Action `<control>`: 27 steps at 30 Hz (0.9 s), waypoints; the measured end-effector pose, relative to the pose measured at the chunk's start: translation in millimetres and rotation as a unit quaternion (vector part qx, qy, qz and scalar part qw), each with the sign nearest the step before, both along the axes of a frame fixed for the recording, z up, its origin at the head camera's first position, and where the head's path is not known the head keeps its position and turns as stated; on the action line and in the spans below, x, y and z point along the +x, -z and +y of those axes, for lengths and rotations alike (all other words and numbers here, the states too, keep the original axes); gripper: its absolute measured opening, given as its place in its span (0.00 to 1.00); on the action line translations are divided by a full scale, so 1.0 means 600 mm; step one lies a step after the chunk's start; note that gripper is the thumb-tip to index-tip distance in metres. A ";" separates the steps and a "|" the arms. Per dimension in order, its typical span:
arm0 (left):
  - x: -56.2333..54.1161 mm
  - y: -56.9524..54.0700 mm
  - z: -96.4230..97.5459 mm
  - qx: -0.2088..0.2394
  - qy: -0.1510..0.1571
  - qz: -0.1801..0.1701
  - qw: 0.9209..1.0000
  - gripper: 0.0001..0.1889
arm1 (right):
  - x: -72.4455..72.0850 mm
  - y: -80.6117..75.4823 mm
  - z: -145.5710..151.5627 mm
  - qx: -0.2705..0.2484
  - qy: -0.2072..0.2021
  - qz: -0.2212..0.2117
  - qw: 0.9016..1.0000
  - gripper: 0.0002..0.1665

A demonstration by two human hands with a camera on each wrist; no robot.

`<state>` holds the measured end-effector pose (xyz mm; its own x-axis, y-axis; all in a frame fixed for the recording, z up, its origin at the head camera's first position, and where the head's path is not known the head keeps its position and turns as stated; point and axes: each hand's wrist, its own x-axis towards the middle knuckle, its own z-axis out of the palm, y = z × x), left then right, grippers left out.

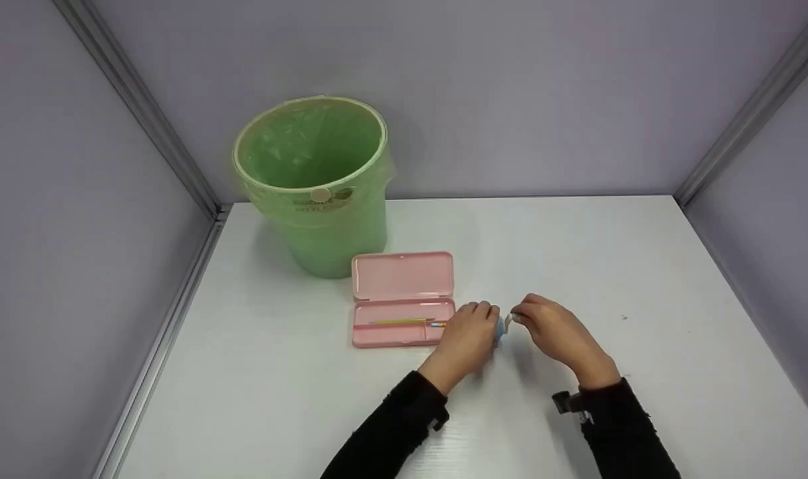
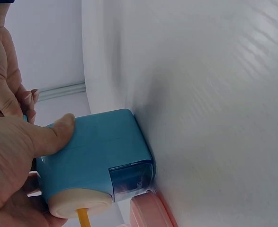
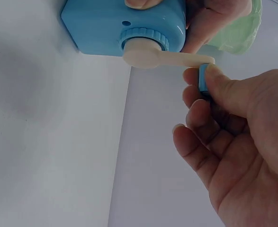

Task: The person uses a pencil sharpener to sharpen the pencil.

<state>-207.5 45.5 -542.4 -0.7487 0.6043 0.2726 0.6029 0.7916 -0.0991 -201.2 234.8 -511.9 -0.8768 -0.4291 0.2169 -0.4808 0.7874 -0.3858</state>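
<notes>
A blue pencil sharpener [image 2: 98, 146] stands on the white table with a yellow pencil [image 2: 84, 218] stuck into its cream-coloured front ring. My left hand [image 1: 466, 338] grips the sharpener from above, thumb along its side, and covers most of it in the head view. On the opposite end is a cream crank arm [image 3: 174, 58] with a small blue knob [image 3: 203, 79]. My right hand [image 1: 556, 330] pinches that knob between thumb and forefinger. A dark clear window [image 2: 131, 179] shows low on the sharpener's body.
Just left of the sharpener lies an open pink pencil case [image 1: 403, 277] holding a yellow-green pencil [image 1: 402, 321] and another pencil, partly behind my left hand. A green lined bin [image 1: 337, 226] stands behind the case. Grey panels [image 1: 510, 100] wall the table's back and sides.
</notes>
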 end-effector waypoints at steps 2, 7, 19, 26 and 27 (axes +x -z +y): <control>-0.001 0.000 -0.001 0.000 0.000 -0.005 1.000 0.29 | -0.003 0.001 -0.002 0.003 0.007 0.001 1.000 0.06; -0.001 0.000 -0.002 0.009 0.006 -0.017 1.000 0.30 | -0.013 0.004 -0.005 0.001 0.023 -0.001 1.000 0.07; -0.002 -0.001 -0.003 0.008 0.011 -0.024 1.000 0.31 | -0.052 0.018 -0.008 -0.016 0.029 -0.015 0.999 0.08; -0.002 -0.001 -0.002 -0.008 0.006 -0.031 0.999 0.31 | -0.070 0.037 -0.009 -0.017 0.038 -0.039 0.998 0.09; -0.003 -0.002 -0.002 -0.010 0.006 -0.032 0.999 0.31 | -0.072 0.038 -0.009 -0.016 0.040 -0.041 0.998 0.09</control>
<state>-209.0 44.4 -541.5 -0.7570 0.6178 0.2128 0.6175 0.7829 -0.0760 -244.2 229.2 -534.9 -0.9234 -0.3512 0.1551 -0.3826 0.8083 -0.4476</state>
